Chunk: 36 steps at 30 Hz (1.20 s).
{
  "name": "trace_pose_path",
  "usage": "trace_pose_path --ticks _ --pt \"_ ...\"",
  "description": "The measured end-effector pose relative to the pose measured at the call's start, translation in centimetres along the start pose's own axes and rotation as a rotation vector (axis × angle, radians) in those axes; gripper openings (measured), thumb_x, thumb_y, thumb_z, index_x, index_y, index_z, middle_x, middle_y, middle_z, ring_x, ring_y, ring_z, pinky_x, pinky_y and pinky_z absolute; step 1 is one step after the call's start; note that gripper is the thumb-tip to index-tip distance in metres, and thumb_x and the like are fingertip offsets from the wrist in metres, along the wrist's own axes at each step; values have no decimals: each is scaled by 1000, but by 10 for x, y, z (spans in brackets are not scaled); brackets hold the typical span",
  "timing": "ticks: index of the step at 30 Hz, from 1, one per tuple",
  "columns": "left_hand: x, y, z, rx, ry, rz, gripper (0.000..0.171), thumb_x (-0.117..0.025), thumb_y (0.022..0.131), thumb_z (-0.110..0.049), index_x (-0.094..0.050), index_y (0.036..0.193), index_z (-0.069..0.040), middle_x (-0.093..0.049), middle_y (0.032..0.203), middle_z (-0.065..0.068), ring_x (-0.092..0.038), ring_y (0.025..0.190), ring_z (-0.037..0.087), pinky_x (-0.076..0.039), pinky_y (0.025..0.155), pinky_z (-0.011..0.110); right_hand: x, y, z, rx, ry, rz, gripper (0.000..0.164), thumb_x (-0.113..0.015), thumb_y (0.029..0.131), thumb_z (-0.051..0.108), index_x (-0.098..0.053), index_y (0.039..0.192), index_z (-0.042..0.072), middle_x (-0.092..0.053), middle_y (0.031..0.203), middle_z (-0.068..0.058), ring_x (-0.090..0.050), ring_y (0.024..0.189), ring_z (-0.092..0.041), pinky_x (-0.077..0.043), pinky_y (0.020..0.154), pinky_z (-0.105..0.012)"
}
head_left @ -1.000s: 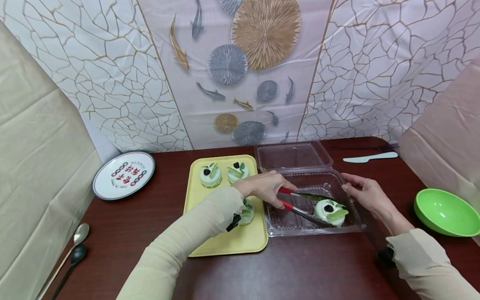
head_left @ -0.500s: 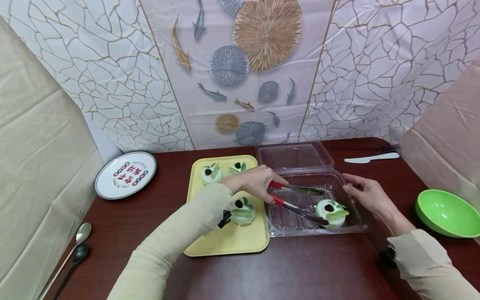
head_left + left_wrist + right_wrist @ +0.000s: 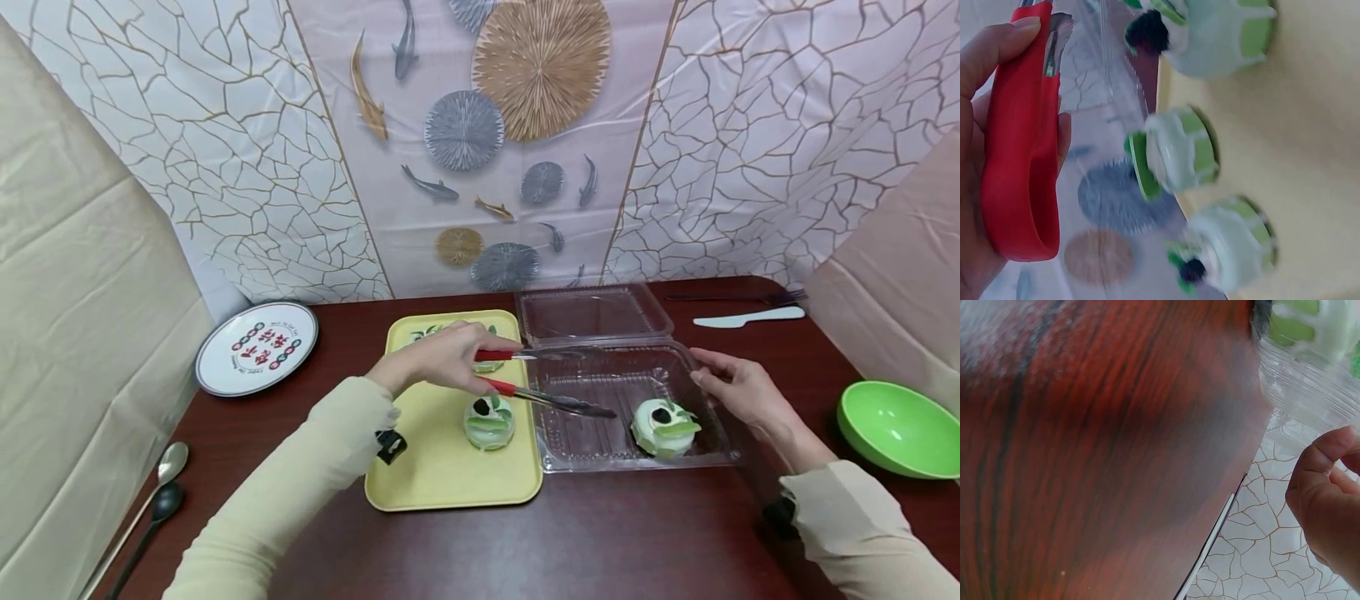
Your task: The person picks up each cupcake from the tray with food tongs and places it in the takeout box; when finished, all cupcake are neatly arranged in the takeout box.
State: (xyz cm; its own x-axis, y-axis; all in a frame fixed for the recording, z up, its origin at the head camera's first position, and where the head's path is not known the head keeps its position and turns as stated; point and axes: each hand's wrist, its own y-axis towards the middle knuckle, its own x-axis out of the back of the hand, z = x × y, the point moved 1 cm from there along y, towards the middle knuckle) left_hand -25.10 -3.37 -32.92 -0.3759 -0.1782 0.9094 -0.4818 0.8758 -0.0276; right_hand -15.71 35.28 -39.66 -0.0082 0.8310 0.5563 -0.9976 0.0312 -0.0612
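Observation:
My left hand [image 3: 448,358] holds a pair of tongs [image 3: 551,400] by their red handles, arms spread apart with nothing between them. The tongs reach from over the yellow tray [image 3: 442,498] across the clear plastic container [image 3: 558,454]. Inside the container, near its front right corner, sits a small green-and-white cake [image 3: 663,429] topped with a dark berry and a green slice. Another such cake [image 3: 487,425] is on the tray; two more cakes behind are partly hidden by my left hand but show in the left wrist view. My right hand [image 3: 738,392] pinches the container's right rim.
The container's open lid [image 3: 596,312] lies behind it. A white knife [image 3: 750,317] and a dark fork [image 3: 750,297] are at the back right, a green bowl [image 3: 900,429] at the right. On the left are a plate [image 3: 257,348] and two spoons [image 3: 167,500].
My left hand has drawn the tongs leftward, away from the cake in the container, and their arms have spread. The cake stays in place. My right hand keeps its hold on the rim.

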Motion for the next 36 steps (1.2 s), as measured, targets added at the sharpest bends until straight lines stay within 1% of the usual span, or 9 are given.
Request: trace_pose_path --ticks 1,3,4,7,10,16,20,24,36 --pt "1 -8 2 0 -6 -24 66 -78 76 -25 -58 138 -16 -72 94 -2 -57 76 4 -46 77 24 0 0 0 0 4 -1 53 -49 102 12 -33 144 -15 -52 80 15 -50 61 -4 -47 57 -24" --pt "1 -26 7 12 -12 -76 65 -79 76 -26 -59 137 -16 -70 119 1 -60 95 9 -48 87 29 0 0 -1 0 9 -3 53 -49 102 12 -33 144 -14 -52 80 16 -50 62 -3 -47 58 -23" --pt "1 -36 9 25 -15 -98 65 -79 76 -27 -58 137 -16 -69 123 3 -61 104 12 -48 91 32 0 0 -1 2 11 -4 53 -49 102 12 -33 144 -14 -52 80 17 -50 62 -3 -47 57 -23" --pt "-4 -65 17 72 -34 -163 65 -80 77 -27 -59 137 -15 -68 125 5 -61 108 19 -48 92 37 1 0 -2 5 12 -7 52 -50 101 11 -34 144 -14 -52 79 19 -50 62 -2 -47 58 -23" --pt "-13 -91 26 117 -51 -232 65 -82 75 -25 -60 135 -14 -68 126 6 -62 112 20 -49 93 38 1 1 -1 9 16 -4 52 -50 101 11 -34 144 -15 -52 79 20 -50 62 -2 -47 57 -22" --pt "-30 -131 37 198 -78 -321 64 -84 74 -25 -62 134 -18 -70 119 1 -62 102 13 -48 83 28 1 1 -1 13 17 -7 52 -50 101 11 -34 143 -15 -51 79 21 -50 62 -1 -47 57 -21" --pt "-39 -146 42 227 -95 -332 64 -84 73 -26 -63 133 -19 -71 115 0 -62 102 12 -49 84 27 0 0 -1 8 16 -4 52 -49 101 11 -34 143 -15 -51 79 21 -50 62 -2 -46 57 -21" --pt "-46 -155 46 247 -109 -330 63 -84 73 -27 -63 133 -20 -71 115 -1 -63 105 13 -50 88 29 0 -1 0 1 7 1 52 -49 102 12 -34 144 -15 -51 79 20 -50 62 -2 -46 57 -21" --pt "-53 -168 50 251 -148 -317 63 -83 75 -26 -62 134 -21 -71 117 -3 -62 105 11 -50 86 26 -1 1 -3 3 22 2 52 -48 102 9 -32 144 -17 -51 79 22 -49 62 -1 -46 57 -20"
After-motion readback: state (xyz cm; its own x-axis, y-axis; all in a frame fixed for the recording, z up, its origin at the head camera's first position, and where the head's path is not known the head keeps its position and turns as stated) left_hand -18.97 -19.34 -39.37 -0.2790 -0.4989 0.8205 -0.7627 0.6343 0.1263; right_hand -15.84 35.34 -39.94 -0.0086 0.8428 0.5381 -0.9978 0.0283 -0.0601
